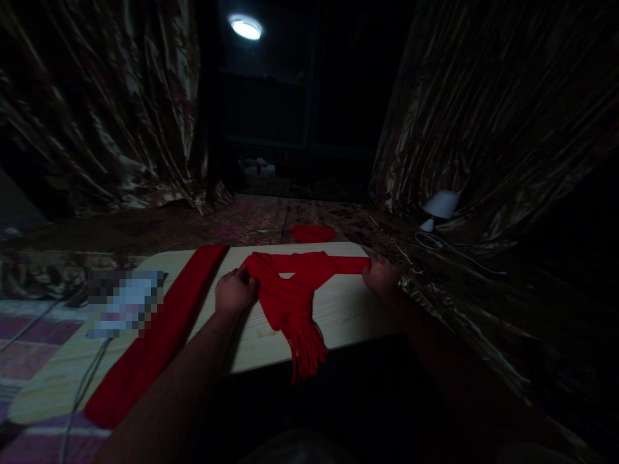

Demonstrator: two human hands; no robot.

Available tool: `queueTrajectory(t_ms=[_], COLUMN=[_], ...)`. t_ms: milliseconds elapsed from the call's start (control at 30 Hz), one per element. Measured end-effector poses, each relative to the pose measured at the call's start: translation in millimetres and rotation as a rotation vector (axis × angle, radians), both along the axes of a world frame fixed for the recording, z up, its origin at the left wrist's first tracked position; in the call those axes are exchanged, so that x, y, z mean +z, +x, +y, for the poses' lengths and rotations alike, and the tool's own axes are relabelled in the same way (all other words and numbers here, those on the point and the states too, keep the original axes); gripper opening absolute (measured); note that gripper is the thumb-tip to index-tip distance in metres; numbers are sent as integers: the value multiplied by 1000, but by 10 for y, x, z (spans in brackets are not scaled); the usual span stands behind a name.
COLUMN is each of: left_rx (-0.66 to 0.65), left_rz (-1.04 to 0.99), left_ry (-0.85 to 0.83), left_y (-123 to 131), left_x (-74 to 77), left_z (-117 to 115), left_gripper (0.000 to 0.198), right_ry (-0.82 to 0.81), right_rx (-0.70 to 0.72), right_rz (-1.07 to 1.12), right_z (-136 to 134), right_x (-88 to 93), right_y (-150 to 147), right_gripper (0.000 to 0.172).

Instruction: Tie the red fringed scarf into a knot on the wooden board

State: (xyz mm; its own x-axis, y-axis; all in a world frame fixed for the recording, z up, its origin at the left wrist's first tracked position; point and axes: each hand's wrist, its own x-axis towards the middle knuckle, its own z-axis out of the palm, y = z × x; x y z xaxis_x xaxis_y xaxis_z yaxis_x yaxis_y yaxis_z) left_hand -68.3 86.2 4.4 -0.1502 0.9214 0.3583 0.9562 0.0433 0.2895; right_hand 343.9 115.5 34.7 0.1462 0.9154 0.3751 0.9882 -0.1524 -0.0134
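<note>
A red scarf with a fringed end lies across the pale wooden board, its fringe hanging over the near edge. Its folds cross over each other around a small gap. At the scarf's left side, my left hand is closed on the cloth. My right hand pinches the end of a narrow strip of the scarf, which runs out to the right. A long folded red cloth lies slantwise left of my left arm, apart from the scarf.
Another red piece lies just beyond the board's far edge. To the left rests a blurred-out device with a white cable. A small white lamp stands at the right. Patterned curtains flank a dark window.
</note>
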Motion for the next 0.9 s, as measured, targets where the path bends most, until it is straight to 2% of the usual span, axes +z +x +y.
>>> queueTrajectory(t_ms=[133,200,500,567,700,767,900], left_rx=[17,16,21,27,21,14,19], left_rz=[-72,-92,-161,-185,-180,-147,-80], left_ry=[15,9,5,-15,-53,-72,-107], left_y=[7,11,7,18,34,38,44], left_x=[12,15,-23,-14,-15,-35,-82], left_z=[-6,-5,20,13,10,16,28], left_gripper=[52,52,57,59,64,66,70], right_ry=[-18,-27,-32,-104,-390,-487,-559], right_rx=[356,480,787,837,961,1028,1077], right_rz=[65,103,265,417,688,663,577], right_z=[55,85,258,261,167,98,24], right_x=[-11,-21,51,28,-43,-45,36], right_y=[-449,-683,-1379,-1533,-1791,-1846,-1822], right_gripper=[42,39,25,19,15,16,21])
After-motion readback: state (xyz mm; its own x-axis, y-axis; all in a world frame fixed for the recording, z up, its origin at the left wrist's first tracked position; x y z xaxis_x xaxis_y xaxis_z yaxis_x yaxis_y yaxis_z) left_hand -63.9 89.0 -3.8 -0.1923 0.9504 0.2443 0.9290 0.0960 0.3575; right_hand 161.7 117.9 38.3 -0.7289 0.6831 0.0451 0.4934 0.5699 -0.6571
